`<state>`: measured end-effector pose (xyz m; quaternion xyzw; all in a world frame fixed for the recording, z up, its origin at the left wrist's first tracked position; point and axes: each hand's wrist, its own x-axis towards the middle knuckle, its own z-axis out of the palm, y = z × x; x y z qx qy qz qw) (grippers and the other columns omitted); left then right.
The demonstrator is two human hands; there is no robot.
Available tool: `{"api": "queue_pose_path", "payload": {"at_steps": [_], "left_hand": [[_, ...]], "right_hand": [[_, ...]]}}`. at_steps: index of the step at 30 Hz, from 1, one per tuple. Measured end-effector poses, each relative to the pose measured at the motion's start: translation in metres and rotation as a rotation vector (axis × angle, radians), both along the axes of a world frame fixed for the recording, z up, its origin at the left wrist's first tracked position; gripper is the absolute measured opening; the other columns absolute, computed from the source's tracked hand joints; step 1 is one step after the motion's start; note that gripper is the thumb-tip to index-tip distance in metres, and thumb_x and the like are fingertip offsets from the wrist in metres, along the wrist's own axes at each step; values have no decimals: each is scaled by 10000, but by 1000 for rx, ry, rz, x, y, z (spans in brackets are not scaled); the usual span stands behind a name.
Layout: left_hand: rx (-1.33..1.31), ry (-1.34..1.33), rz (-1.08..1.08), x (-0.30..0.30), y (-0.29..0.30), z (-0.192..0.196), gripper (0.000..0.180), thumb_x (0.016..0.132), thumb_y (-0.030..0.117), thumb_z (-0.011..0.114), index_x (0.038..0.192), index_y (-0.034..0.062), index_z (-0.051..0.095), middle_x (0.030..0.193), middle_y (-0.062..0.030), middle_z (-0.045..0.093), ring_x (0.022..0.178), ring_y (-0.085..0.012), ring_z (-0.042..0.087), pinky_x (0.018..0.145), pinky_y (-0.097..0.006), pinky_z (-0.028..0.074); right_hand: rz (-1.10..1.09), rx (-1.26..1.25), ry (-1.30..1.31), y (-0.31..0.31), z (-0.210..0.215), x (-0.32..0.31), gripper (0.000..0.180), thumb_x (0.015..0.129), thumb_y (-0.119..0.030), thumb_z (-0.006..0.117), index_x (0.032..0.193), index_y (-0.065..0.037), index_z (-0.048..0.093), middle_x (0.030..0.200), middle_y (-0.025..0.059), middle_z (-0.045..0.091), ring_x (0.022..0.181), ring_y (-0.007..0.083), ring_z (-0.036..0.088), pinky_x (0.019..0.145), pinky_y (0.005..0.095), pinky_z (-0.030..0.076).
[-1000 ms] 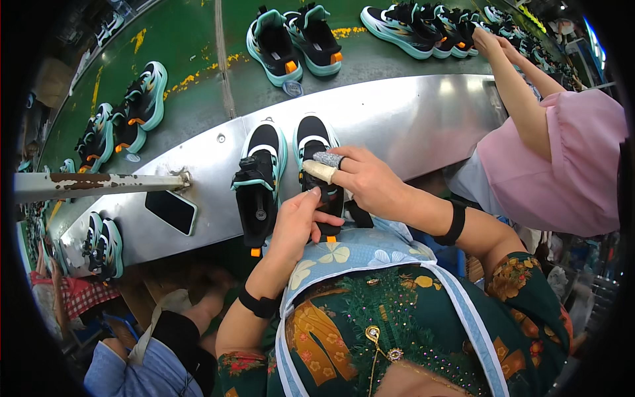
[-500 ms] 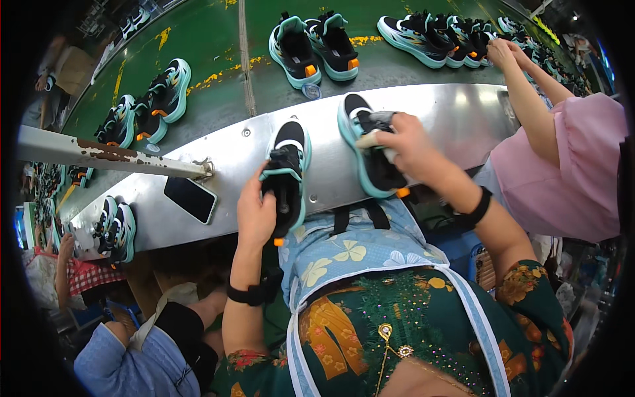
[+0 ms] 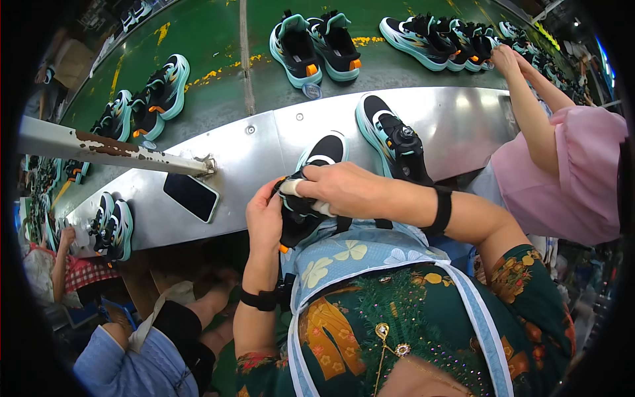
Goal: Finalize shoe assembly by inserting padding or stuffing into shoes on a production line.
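Note:
A black, white and mint sneaker (image 3: pixel 324 151) rests at the metal shelf's near edge, toe pointing away from me. At its opening, my left hand (image 3: pixel 266 215) is closed on the collar's left side. My right hand (image 3: pixel 340 187) reaches across from the right, its fingers closed at the top of the same shoe. Something off-white covers or lies at those fingertips; I cannot tell whether it is finger covers or cloth. The hands hide most of the shoe's tongue and collar. To the right, untouched, stands a matching sneaker (image 3: pixel 378 126) with a round dial on its tongue.
A phone (image 3: pixel 191 197) lies on the metal shelf (image 3: pixel 463 119), beside a rusty white bar (image 3: pixel 119 149). Several sneakers stand on the green belt (image 3: pixel 218 40) beyond, including a pair (image 3: pixel 294 53) straight ahead. A co-worker in a pink top (image 3: pixel 562 172) works at the right.
My right hand has left the right sneaker and crossed left to the other one. That left sneaker has tilted and shifted slightly right. The dial on the right sneaker now shows.

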<state>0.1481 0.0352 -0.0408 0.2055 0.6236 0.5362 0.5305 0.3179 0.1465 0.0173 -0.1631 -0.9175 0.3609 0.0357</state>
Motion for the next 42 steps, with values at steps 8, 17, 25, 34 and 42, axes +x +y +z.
{"api": "queue_pose_path", "payload": {"at_steps": [8, 17, 25, 34, 42], "left_hand": [[-5, 114, -73, 3, 8, 2, 227, 920, -17, 519, 1123, -38, 619, 1002, -60, 662, 885, -107, 603, 808, -238, 476], [-20, 321, -111, 10, 2, 10, 144, 925, 121, 602, 969, -12, 639, 872, -55, 663, 796, -92, 594, 734, -234, 469], [-280, 246, -574, 28, -3, 75, 266, 950, 229, 574, 896, -7, 684, 702, -26, 647, 619, -71, 547, 583, -233, 435], [-195, -73, -319, 33, -9, 43, 210, 946, 137, 545, 1061, 21, 676, 730, -60, 687, 482, -7, 385, 451, -168, 269], [-220, 164, -407, 32, -15, 31, 235, 932, 162, 553, 992, -17, 691, 737, -89, 713, 637, -93, 633, 617, -240, 471]], "right_hand": [[42, 133, -7, 10, 5, -5, 438, 697, -115, 720, 1101, -138, 551, 926, 139, 591, 875, 352, 633, 714, 451, 506], [132, 116, -102, 20, 15, 17, 434, 706, -117, 728, 1112, -125, 574, 884, 116, 566, 828, 329, 627, 692, 425, 504], [29, -118, 107, 22, 11, 19, 503, 764, -91, 709, 1250, -149, 595, 842, 126, 579, 788, 336, 609, 689, 407, 483], [-147, 248, 184, 11, -3, 3, 209, 786, -138, 706, 961, -39, 648, 835, 108, 650, 830, 318, 621, 703, 405, 465], [-5, 242, 70, 8, 1, 6, 256, 772, -164, 695, 995, -54, 637, 733, 89, 616, 733, 303, 623, 701, 395, 443]]}}
